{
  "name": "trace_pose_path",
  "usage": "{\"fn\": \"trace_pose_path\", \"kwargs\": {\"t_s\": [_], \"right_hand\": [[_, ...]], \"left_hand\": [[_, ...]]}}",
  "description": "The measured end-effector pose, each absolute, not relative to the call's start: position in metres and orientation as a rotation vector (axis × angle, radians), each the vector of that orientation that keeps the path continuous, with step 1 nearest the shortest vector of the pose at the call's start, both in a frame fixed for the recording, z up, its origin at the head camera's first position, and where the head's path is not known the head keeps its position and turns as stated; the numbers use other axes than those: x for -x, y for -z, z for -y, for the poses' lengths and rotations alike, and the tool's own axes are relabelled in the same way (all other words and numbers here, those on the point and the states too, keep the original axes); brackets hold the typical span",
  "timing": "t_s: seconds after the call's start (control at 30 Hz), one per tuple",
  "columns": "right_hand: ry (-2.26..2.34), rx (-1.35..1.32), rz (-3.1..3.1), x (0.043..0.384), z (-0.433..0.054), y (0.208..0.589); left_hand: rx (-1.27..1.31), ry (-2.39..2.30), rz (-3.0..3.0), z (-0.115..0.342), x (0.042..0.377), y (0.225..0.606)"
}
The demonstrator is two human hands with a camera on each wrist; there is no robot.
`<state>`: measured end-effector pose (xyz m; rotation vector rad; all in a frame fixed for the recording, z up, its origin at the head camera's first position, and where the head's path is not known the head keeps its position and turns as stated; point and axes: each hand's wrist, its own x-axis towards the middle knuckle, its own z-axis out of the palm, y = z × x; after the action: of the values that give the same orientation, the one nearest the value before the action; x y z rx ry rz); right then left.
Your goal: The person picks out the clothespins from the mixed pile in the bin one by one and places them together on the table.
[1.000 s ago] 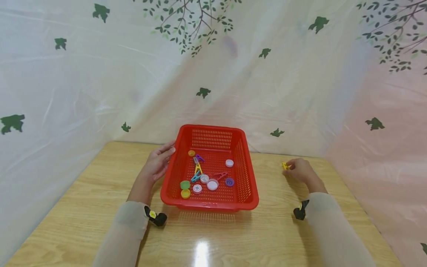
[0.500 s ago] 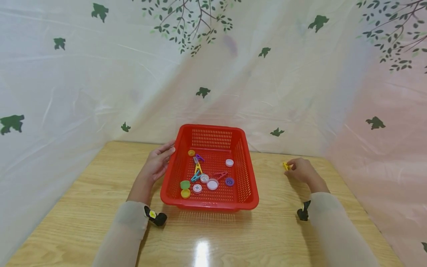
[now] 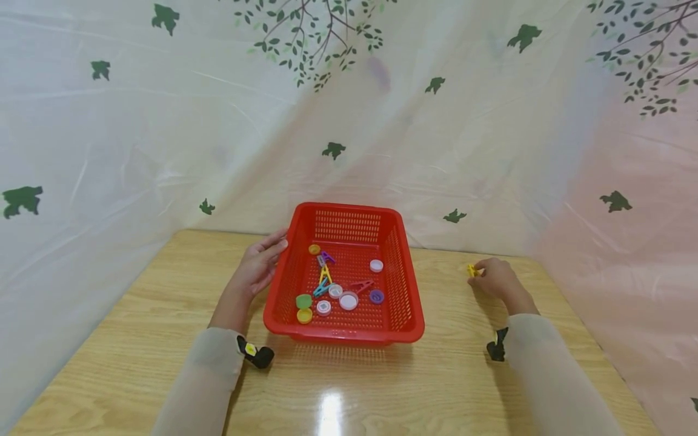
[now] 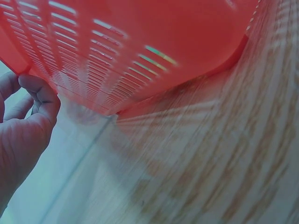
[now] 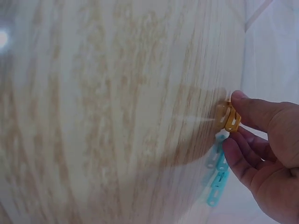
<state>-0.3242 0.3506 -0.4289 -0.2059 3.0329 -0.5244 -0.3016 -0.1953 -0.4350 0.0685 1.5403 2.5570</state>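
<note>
My left hand (image 3: pixel 259 266) holds the left rim of a red plastic basket (image 3: pixel 277 303), thumb and fingers pinching its edge in the left wrist view. On the table to the right, my right hand (image 3: pixel 497 280) pinches a small yellow clothespin (image 5: pixel 232 119) between thumb and fingertips, low over the wood. Just past those fingers lies a teal clothespin (image 5: pixel 217 183), partly covered by the hand in the right wrist view and hidden in the head view. Inside the basket are a yellow clothespin (image 3: pixel 325 275), a teal one (image 3: pixel 322 287), a pink one (image 3: pixel 361 286) and a purple one (image 3: pixel 328 257).
Several round bottle caps also lie in the basket, among them a green cap (image 3: pixel 303 301), a purple cap (image 3: pixel 376 297) and a white cap (image 3: pixel 376 265). Behind the wooden table (image 3: pixel 436 375) hangs a pale leaf-print sheet (image 3: pixel 240 121), which also runs along the right side.
The yellow clothespin in my right hand has shifted slightly to the right and turned more upright. My left hand has stayed on the basket rim.
</note>
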Motion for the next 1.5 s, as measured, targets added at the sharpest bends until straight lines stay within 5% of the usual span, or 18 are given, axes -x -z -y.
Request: {"fn": "trace_pose_path", "kwargs": {"t_s": [1.5], "right_hand": [[0.511,0.162,-3.027,0.3220,-0.3537,0.4290]], "left_hand": [[-0.084,-2.573,-1.523,0.1956,0.3045,0.4379]]}}
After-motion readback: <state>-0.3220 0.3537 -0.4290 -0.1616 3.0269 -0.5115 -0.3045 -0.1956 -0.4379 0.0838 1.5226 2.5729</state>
